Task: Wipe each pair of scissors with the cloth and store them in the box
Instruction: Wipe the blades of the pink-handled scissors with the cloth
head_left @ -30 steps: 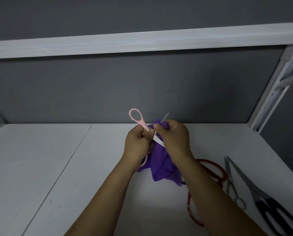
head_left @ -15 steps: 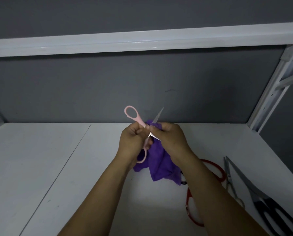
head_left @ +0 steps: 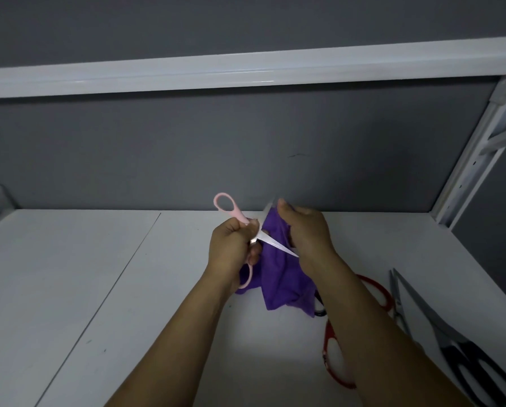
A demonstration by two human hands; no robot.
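In the head view, the small pink-handled scissors (head_left: 236, 214) are held up above the white desk (head_left: 84, 289), open in an X; they look light and stiff with thin, sharp, slick steel blades, so the safe hold is at the plastic handles and pivot, never the edges. The left hand (head_left: 231, 251) has its grip curled tight around the handle shanks just below the upper loop, while the right hand (head_left: 306, 230) pinches the soft, limp purple cloth (head_left: 278, 277) closed over the far blade near its tip. The red-handled scissors (head_left: 334, 348), slim steel scissors (head_left: 397, 301) and black-handled shears (head_left: 466, 365) lie on the desk at right, unwiped by my judgement; no box is clearly visible.
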